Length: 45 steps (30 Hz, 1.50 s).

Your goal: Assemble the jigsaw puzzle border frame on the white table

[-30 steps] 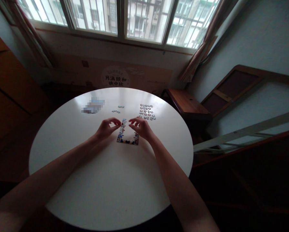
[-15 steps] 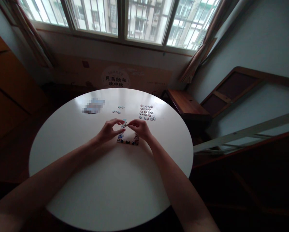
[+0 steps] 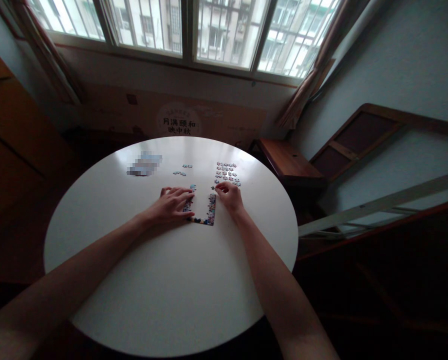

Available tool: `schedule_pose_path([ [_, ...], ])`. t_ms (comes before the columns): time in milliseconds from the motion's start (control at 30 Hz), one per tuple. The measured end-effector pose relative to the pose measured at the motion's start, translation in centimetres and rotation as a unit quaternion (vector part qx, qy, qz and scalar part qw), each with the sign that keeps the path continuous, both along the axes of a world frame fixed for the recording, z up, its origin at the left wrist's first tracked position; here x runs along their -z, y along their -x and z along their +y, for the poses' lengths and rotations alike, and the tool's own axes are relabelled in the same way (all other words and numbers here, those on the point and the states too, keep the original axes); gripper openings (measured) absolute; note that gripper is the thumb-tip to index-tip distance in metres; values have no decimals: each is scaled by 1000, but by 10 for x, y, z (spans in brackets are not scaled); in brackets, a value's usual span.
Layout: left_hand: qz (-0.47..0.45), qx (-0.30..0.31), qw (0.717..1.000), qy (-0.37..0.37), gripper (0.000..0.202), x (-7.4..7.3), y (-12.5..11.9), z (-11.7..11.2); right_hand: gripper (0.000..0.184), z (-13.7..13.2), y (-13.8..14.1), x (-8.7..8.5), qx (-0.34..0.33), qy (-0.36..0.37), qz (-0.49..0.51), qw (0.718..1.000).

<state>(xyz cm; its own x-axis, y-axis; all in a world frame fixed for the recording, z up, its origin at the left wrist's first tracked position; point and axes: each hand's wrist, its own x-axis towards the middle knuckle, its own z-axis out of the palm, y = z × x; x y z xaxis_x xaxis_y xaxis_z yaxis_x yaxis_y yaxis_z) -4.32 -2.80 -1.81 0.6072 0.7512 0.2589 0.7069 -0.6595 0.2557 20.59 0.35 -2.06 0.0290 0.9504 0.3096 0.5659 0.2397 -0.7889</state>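
Observation:
A partly built jigsaw point(image 3: 210, 212), a U-shaped strip of border pieces, lies on the round white table point(image 3: 171, 285). My left hand point(image 3: 171, 202) rests flat on the jigsaw's left strip, fingers stretched out and holding nothing. My right hand point(image 3: 229, 196) sits at the far end of the right strip. Its fingertips pinch a small dark puzzle piece point(image 3: 213, 188) against the table there. A cluster of several loose pieces point(image 3: 227, 172) lies just beyond my right hand.
Two small piece groups point(image 3: 179, 173) lie left of the cluster. A blurred flat item point(image 3: 144, 164) rests at the table's far left. A low wooden side table point(image 3: 287, 162) stands off the right edge. A window and a wall are behind.
Both hands were raised together over the jigsaw, pinching a piece between them. Now they have parted: the left lies flat on the left strip, the right has gone to the right strip's far end.

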Motion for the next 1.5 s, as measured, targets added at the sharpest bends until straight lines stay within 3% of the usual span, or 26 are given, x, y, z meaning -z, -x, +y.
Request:
schedule_pose_path([
  [1500,14,-4,1000,-1,62,-1,0,0,10,0,-1,5,-17,-3,-51,999],
])
